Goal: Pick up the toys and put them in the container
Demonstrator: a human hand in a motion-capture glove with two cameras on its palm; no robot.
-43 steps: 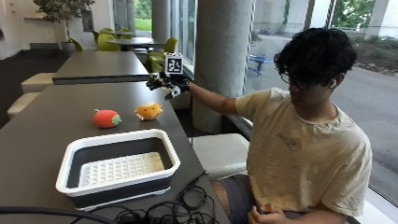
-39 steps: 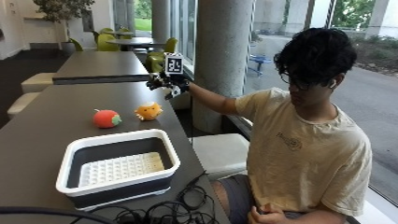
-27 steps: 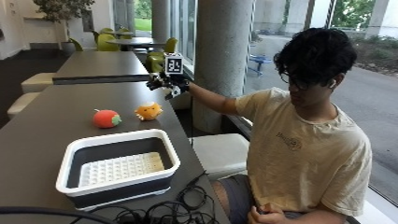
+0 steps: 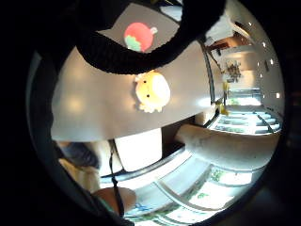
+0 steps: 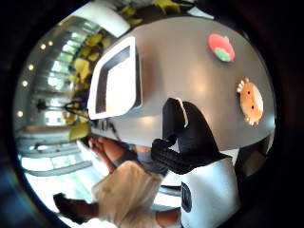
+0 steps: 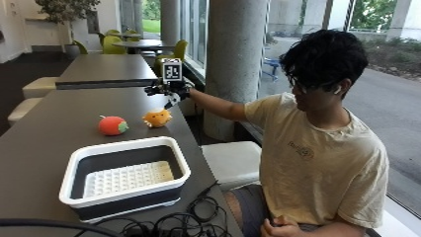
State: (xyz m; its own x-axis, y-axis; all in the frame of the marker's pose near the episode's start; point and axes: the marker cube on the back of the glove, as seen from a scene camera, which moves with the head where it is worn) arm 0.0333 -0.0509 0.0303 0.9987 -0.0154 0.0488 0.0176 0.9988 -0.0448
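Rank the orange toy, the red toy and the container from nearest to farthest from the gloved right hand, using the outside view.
1. Orange toy, just below the gloved right hand.
2. Red toy, beside it, farther along the table.
3. Container, at the table's near end.

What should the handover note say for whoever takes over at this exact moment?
Right hand: raised in the air above the far part of the table, holding nothing, fingers loosely curled.
Orange toy: on the table, just below and in front of the hand, untouched.
Red toy: on the table beside the orange toy, apart from it.
Container: at the near end of the table, with no toys inside.
Done: nothing yet.
Left: pick up both toys and put them in the container; the orange one looks closest to the hand.
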